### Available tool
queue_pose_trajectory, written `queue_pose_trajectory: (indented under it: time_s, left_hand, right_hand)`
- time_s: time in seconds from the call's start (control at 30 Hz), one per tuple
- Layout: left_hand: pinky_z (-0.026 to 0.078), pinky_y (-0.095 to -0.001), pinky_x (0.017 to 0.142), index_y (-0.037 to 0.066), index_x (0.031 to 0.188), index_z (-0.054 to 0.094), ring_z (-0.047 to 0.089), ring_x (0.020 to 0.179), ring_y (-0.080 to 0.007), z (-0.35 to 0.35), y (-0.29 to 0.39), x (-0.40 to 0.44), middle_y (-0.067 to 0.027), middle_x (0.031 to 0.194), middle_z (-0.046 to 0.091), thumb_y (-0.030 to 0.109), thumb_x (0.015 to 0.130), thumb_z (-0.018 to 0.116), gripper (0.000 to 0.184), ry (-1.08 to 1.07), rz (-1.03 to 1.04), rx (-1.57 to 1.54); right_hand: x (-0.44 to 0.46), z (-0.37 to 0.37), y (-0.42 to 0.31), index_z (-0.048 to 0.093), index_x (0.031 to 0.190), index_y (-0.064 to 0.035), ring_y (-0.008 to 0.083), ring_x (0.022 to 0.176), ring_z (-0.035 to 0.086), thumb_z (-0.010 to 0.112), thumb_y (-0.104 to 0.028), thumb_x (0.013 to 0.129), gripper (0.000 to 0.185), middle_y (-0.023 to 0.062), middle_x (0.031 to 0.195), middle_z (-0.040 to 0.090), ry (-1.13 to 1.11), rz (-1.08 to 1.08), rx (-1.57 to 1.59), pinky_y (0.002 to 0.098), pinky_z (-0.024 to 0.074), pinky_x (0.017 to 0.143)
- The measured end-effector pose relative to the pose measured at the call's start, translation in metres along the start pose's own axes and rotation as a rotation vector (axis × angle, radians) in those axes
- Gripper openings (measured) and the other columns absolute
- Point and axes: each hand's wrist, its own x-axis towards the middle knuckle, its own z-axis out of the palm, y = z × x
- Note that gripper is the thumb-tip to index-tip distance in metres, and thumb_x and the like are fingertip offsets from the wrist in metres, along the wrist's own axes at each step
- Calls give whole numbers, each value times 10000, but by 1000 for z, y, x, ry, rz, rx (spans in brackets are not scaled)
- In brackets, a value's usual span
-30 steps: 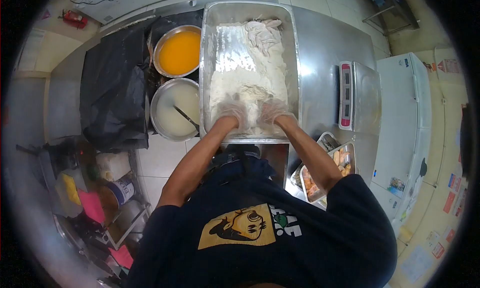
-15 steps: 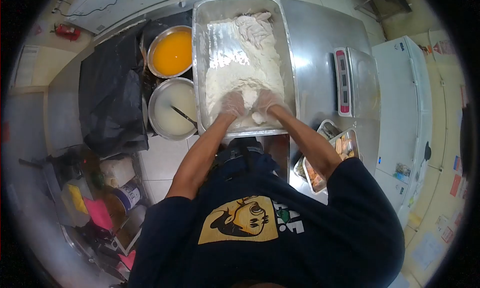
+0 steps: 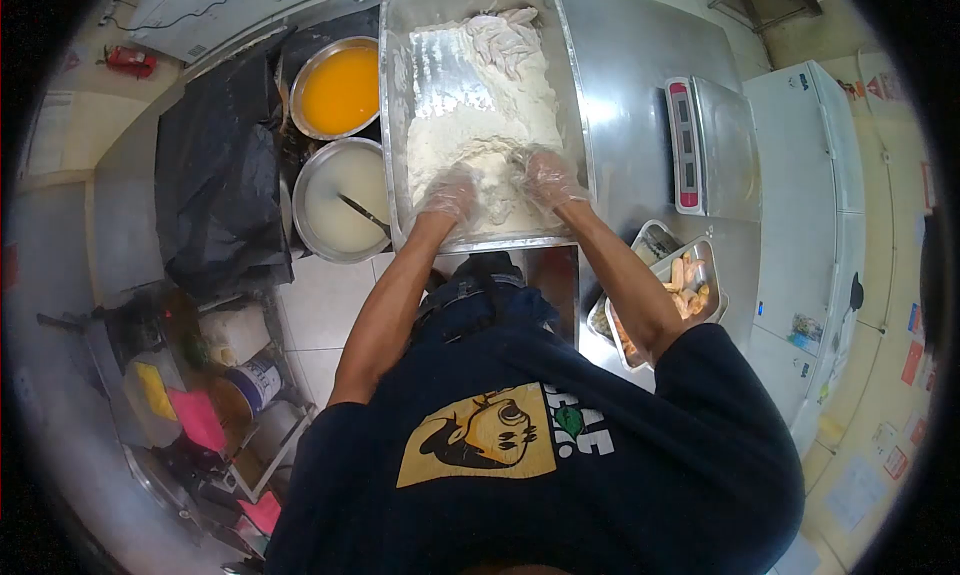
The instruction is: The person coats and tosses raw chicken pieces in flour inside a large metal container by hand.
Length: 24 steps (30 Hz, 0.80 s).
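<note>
A deep metal tray (image 3: 586,165) holds white flour (image 3: 470,140), mounded toward its near end. Both hands wear clear plastic gloves. My left hand (image 3: 452,191) is in the flour at the near left of the tray, its fingers partly buried. On the near right, my right hand (image 3: 550,178) touches the flour, and its fingertips are blurred or hidden. Between the hands lies a lumpy, flour-coated patch (image 3: 497,200). Pale flour-dusted pieces (image 3: 503,43) rest at the tray's far right corner.
Left of the tray stand a bowl of orange liquid (image 3: 341,87) and a bowl of cloudy liquid (image 3: 335,207) with a black-handled utensil. Black plastic (image 3: 220,165) covers the left side. A scale (image 3: 722,150) sits at right, near trays of browned food (image 3: 690,287).
The hands have moved a little farther apart, and my right hand has shifted up and outward. More of the floury patch between them shows. The whole view has shifted slightly.
</note>
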Motion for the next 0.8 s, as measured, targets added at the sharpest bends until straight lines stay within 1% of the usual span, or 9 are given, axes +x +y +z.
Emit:
queue_pose_trajectory:
  time_s: [0.07, 0.1, 0.2, 0.27, 0.4, 0.47, 0.57, 0.67, 0.8]
  left_hand:
    - [459, -375, 747, 2, 888, 599, 594, 804, -293, -25, 14, -3, -183, 850, 608, 290, 684, 680, 362, 23, -98, -830]
    - [459, -375, 747, 2, 888, 599, 594, 804, -293, -35, 23, -6, -183, 850, 608, 290, 684, 680, 362, 22, -94, -829]
    - [462, -352, 733, 3, 898, 600, 592, 785, -268, -38, 26, -13, -174, 842, 605, 301, 643, 729, 413, 147, -297, -670]
    - [465, -336, 728, 1, 933, 601, 594, 794, -259, -21, 12, -7, -170, 870, 609, 311, 629, 741, 455, 208, -178, -457]
    - [466, -334, 735, 0, 970, 594, 595, 809, -247, -32, 22, -6, -161, 915, 617, 302, 627, 748, 483, 185, -213, -496]
    - [468, -339, 736, 5, 982, 589, 595, 820, -246, -27, 23, -1, -153, 902, 619, 243, 647, 726, 433, 353, -82, -795]
    - [467, -339, 743, 10, 997, 585, 594, 828, -253, -9, 20, 3, -149, 910, 617, 165, 665, 684, 379, 431, -89, -826]
    - [467, -345, 744, 18, 1012, 581, 592, 830, -267, 10, 17, 8, -141, 930, 615, 110, 666, 647, 364, 428, -236, -606]
    - [442, -344, 821, 17, 1109, 521, 561, 937, -286, 22, 13, 7, -160, 1060, 572, 105, 660, 650, 475, 344, -288, -664]
  right_hand:
    - [-1, 3, 2, 607, 903, -75, 323, 796, 595, 466, -173, 782, 211, 167, 844, 607, 14, -14, -200, 429, 469, 726]
    - [3, 12, 10, 607, 903, -75, 323, 796, 595, 466, -173, 782, 211, 167, 844, 607, 17, -11, -201, 429, 469, 726]
    - [13, 37, 22, 601, 902, -73, 335, 825, 583, 480, -151, 768, 196, 174, 867, 595, 9, 28, 87, 418, 465, 745]
    - [15, 36, 22, 598, 881, -75, 347, 858, 560, 493, -124, 751, 175, 190, 894, 582, 136, -37, 47, 408, 454, 767]
    - [15, 58, 39, 601, 851, -74, 326, 808, 540, 562, -122, 692, 170, 179, 872, 545, 333, -184, 65, 394, 440, 734]
    - [9, 25, 12, 594, 863, -75, 326, 815, 525, 577, -122, 699, 172, 171, 901, 526, 310, -181, 329, 386, 436, 729]
    - [6, 11, -11, 589, 865, -75, 328, 823, 528, 589, -128, 707, 167, 163, 897, 540, 321, -329, 526, 390, 432, 736]
    - [11, 27, -10, 585, 857, -66, 326, 814, 534, 604, -136, 701, 172, 157, 884, 552, 360, -348, 323, 396, 431, 735]
    - [17, 35, -8, 578, 851, -55, 333, 790, 539, 593, -140, 717, 160, 158, 844, 561, 356, -338, 339, 405, 432, 727]
